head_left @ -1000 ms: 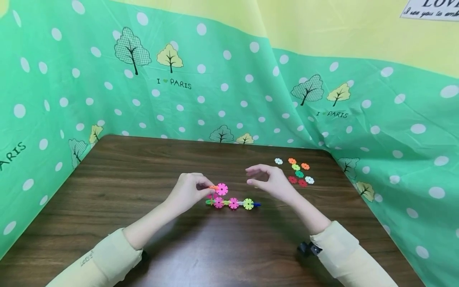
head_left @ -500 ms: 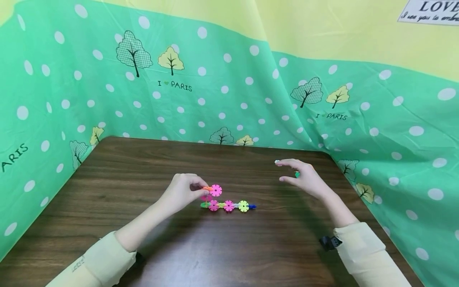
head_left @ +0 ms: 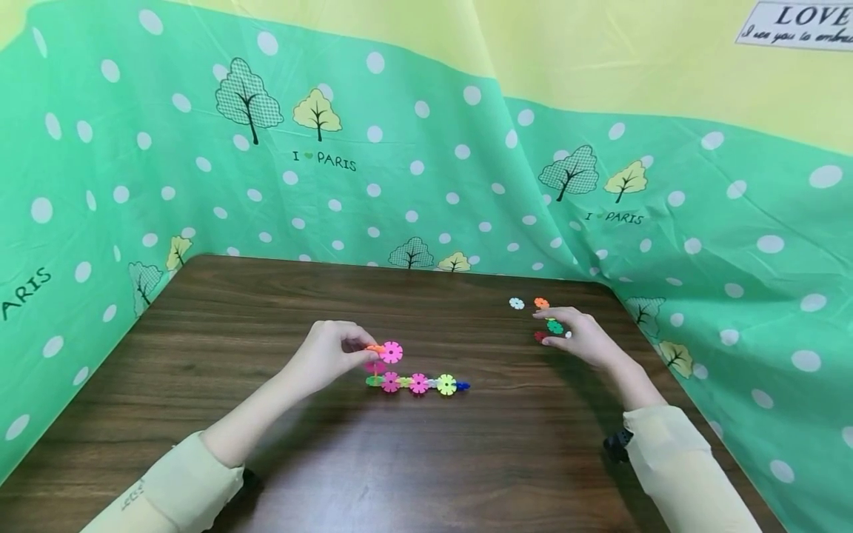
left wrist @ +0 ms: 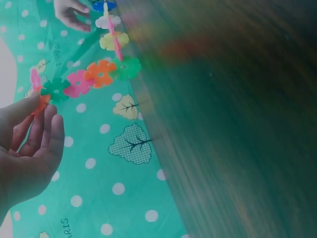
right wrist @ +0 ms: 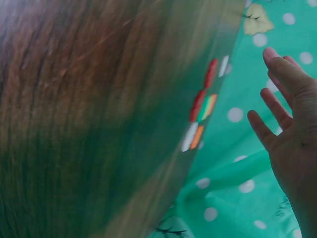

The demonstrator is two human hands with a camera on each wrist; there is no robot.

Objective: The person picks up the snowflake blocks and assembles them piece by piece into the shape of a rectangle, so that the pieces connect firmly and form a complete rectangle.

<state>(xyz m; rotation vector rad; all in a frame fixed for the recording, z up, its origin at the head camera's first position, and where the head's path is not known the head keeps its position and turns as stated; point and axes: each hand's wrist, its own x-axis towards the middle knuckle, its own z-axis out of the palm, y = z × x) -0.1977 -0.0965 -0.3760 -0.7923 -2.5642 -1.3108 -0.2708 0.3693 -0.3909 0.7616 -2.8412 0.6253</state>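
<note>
In my left hand (head_left: 326, 357) I pinch an orange snowflake disc (left wrist: 43, 101) between thumb and fingers. It belongs to a bent chain of interlocking discs. A pink disc (head_left: 392, 352) sticks out beside the pinch. The lower row of the chain has a pink disc (head_left: 418, 383), a yellow-green disc (head_left: 446, 385) and a blue disc (head_left: 463, 386) at its right end. My right hand (head_left: 585, 339) hovers over loose discs at the back right, fingers apart and holding nothing that shows. It partly hides those discs in the head view.
Around the right hand lie a white disc (head_left: 516, 303), an orange disc (head_left: 541, 303), a green disc (head_left: 554, 326) and a red disc (head_left: 540, 337) on the brown wooden table (head_left: 266, 296). A green dotted curtain (head_left: 373, 170) hangs behind the table.
My right hand has moved away from the chain to the right, over the loose discs. The left hand and chain have shifted slightly left in view, the pinch unchanged.
</note>
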